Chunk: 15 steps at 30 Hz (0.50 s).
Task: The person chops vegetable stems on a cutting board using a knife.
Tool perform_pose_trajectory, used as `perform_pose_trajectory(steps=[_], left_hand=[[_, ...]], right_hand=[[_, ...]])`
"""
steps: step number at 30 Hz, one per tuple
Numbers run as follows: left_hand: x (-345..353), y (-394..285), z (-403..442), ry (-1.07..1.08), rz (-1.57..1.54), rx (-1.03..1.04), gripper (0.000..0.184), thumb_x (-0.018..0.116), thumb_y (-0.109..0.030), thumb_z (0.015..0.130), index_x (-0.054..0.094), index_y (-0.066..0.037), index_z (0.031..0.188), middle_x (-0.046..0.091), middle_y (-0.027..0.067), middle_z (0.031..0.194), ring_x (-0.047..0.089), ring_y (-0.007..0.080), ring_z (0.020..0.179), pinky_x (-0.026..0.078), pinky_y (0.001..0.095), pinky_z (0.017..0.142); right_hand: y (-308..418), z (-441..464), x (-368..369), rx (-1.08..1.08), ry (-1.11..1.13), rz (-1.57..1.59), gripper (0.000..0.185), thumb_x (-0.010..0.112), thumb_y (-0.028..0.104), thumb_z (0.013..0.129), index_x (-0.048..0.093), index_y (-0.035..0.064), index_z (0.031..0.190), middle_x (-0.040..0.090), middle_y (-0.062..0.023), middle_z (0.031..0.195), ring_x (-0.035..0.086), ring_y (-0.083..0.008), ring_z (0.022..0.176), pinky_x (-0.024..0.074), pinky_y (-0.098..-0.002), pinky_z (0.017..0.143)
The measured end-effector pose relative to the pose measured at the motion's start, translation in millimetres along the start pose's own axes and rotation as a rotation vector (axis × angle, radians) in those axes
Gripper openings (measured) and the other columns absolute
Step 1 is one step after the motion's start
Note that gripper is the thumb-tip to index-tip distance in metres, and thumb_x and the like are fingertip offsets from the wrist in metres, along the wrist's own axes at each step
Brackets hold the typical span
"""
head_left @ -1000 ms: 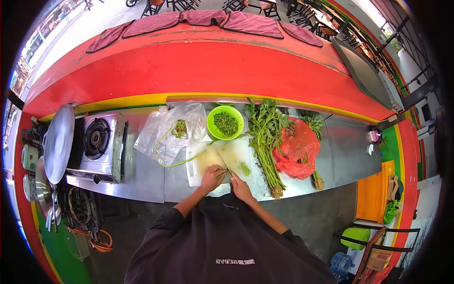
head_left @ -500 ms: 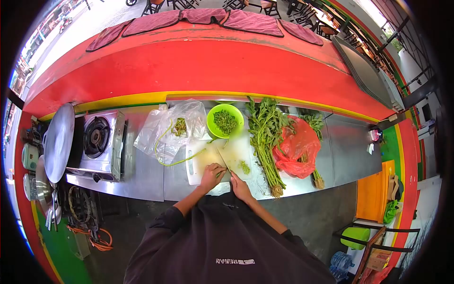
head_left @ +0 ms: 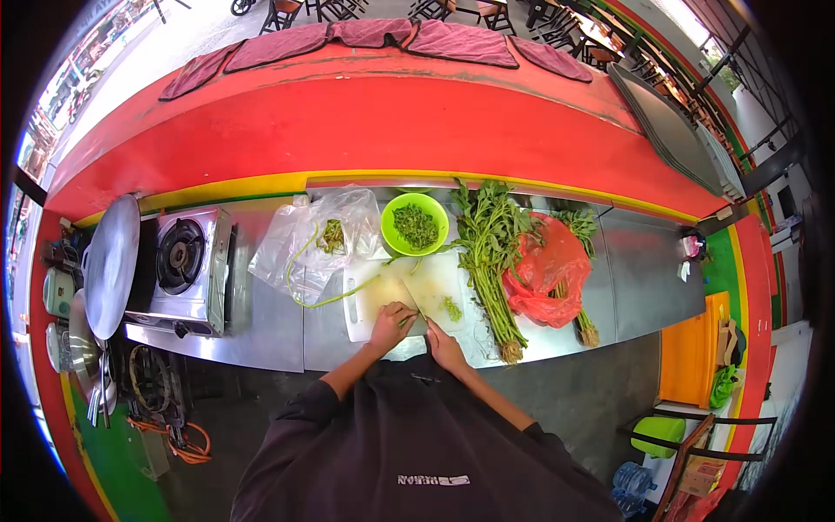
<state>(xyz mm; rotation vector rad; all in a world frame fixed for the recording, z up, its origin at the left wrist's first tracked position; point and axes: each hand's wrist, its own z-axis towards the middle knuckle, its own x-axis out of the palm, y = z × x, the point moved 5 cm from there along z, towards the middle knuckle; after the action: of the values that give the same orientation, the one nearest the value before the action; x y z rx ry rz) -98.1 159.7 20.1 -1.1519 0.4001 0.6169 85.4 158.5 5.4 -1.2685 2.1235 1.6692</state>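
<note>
On the white cutting board (head_left: 358,324), my right hand (head_left: 444,346) grips a knife (head_left: 412,297), its blade pointing away from me and slanting left. Close to the blade's left side, my left hand (head_left: 393,325) has its fingers curled together at the board. Whatever is under those fingertips is too small and covered to make out. A little pile of chopped green pieces (head_left: 451,309) lies right of the knife. One long green stem (head_left: 337,298) curves from the clear plastic bag (head_left: 280,252) onto the board. Behind the board, a lime-green bowl (head_left: 390,245) holds chopped greens (head_left: 416,225).
Bunches of leafy greens (head_left: 489,283) and a red plastic bag (head_left: 548,283) lie right of the board. A gas stove (head_left: 183,261) and a large round metal lid (head_left: 111,265) stand at the left. The red wall (head_left: 365,126) bounds the counter's far side.
The view has shifted very slightly. Both hands and the knife stay in nearly the same place on the board.
</note>
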Motion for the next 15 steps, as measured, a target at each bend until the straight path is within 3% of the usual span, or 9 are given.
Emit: perform_pose_trajectory(steps=[5, 11, 15], left_hand=[[-1.6, -1.7, -4.6, 0.071, 0.018, 0.021, 0.012, 0.077, -0.015, 0.088, 0.077, -0.011, 0.099, 0.065, 0.0019, 0.090, 0.063, 0.0216, 0.091, 0.044, 0.0387, 0.081], [-0.1, -0.9, -3.8, 0.022, 0.022, 0.021, 0.010, 0.076, -0.015, 0.088, 0.077, -0.011, 0.097, 0.066, 0.0022, 0.089, 0.063, 0.0219, 0.090, 0.044, 0.0392, 0.081], [0.6, -0.5, -2.6, 0.020, 0.038, -0.001, 0.010, 0.075, -0.016, 0.088, 0.076, -0.010, 0.096, 0.067, 0.0027, 0.088, 0.064, 0.0229, 0.090, 0.045, 0.0396, 0.081]], right_hand=[[7.1, 13.3, 2.2, -0.047, -0.041, -0.005, 0.044, 0.046, 0.036, 0.108, 0.053, 0.0181, 0.148, 0.069, -0.0298, 0.115, 0.067, -0.0511, 0.102, 0.0547, -0.0548, 0.089], [3.5, 12.9, -0.2, -0.066, -0.009, 0.023, 0.046, 0.044, 0.035, 0.109, 0.052, 0.0111, 0.149, 0.066, -0.0289, 0.127, 0.064, -0.0474, 0.116, 0.0517, -0.0487, 0.100], [-8.5, 6.7, 3.3, -0.107, -0.033, 0.082, 0.047, 0.044, 0.039, 0.108, 0.051, 0.0182, 0.150, 0.066, -0.0307, 0.121, 0.064, -0.0510, 0.111, 0.0515, -0.0543, 0.097]])
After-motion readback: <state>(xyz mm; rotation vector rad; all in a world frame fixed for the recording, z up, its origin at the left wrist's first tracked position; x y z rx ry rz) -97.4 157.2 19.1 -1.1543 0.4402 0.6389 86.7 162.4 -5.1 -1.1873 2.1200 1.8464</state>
